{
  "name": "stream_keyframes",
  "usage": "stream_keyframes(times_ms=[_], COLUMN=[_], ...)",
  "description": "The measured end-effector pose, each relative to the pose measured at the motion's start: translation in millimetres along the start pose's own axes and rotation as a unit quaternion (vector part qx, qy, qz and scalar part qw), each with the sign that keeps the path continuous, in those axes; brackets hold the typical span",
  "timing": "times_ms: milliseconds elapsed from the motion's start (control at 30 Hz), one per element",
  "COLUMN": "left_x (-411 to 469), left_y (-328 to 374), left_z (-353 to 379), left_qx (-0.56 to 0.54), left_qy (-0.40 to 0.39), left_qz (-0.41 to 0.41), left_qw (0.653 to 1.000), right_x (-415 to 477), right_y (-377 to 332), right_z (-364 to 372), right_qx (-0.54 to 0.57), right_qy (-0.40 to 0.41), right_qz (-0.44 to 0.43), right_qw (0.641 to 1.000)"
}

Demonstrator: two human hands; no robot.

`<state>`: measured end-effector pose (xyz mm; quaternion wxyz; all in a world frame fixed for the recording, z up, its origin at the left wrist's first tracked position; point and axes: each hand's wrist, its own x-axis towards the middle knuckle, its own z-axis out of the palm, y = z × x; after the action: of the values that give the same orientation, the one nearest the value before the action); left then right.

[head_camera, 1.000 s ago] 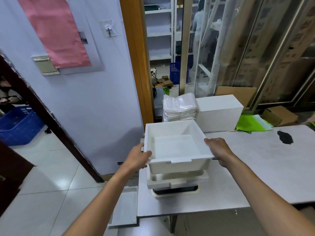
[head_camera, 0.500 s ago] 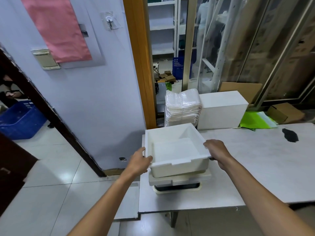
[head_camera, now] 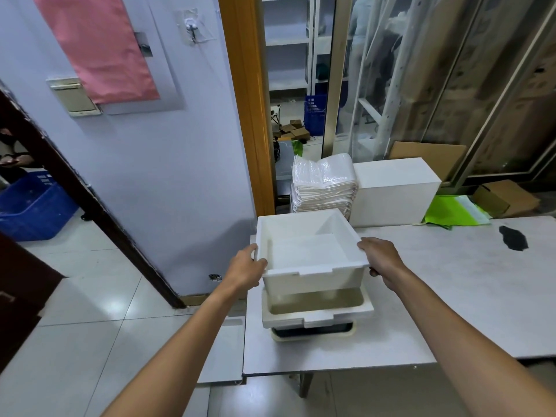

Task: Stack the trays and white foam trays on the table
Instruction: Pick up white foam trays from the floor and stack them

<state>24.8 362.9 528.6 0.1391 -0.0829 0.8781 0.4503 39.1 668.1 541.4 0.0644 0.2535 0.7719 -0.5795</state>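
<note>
I hold a deep white foam tray (head_camera: 310, 254) by its two sides, my left hand (head_camera: 245, 267) on the left rim and my right hand (head_camera: 379, 260) on the right rim. It is raised and tilted a little, so its base hangs just above a second white foam tray (head_camera: 319, 311) whose opening shows in front. That lower tray rests on a cream tray with a dark inside (head_camera: 313, 331), which stands on the grey table (head_camera: 451, 296) near its left end.
At the table's back stand a pile of plastic-wrapped white trays (head_camera: 325, 185) and a white foam box (head_camera: 394, 194). A green bag (head_camera: 454, 209) and a dark stain (head_camera: 513, 237) are to the right. A doorway and tiled floor lie to the left.
The upper foam tray has lifted out of the tray below, and a gap has opened that shows the lower tray's inside. Both hands stayed on its sides.
</note>
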Motion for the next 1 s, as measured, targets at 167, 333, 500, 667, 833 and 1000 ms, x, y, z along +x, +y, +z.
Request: stream_keyframes(times_ms=[167, 333, 500, 667, 833, 1000], left_x=[12, 21, 23, 21, 21, 17], left_y=[6, 14, 8, 5, -1, -8], left_z=[-7, -11, -8, -5, 0, 5], left_qx=[-0.011, -0.01, 0.019, 0.049, 0.078, 0.127], left_qy=[-0.004, -0.002, -0.031, -0.052, -0.071, -0.09], left_qz=[0.009, -0.001, 0.004, 0.0, -0.005, -0.004], left_qw=[1.0, 1.0, 0.999, 0.997, 0.994, 0.988], right_x=[13, 18, 19, 23, 25, 25], right_y=[-9, -14, -9, -9, -3, 15], right_z=[-2, -3, -5, -7, -7, -2], right_qx=[-0.023, -0.049, -0.085, -0.174, -0.286, -0.372], right_qy=[0.007, 0.004, -0.003, -0.017, -0.037, -0.027], right_qz=[0.003, 0.004, -0.017, -0.02, -0.026, -0.058], right_qw=[1.0, 0.999, 0.996, 0.984, 0.957, 0.926])
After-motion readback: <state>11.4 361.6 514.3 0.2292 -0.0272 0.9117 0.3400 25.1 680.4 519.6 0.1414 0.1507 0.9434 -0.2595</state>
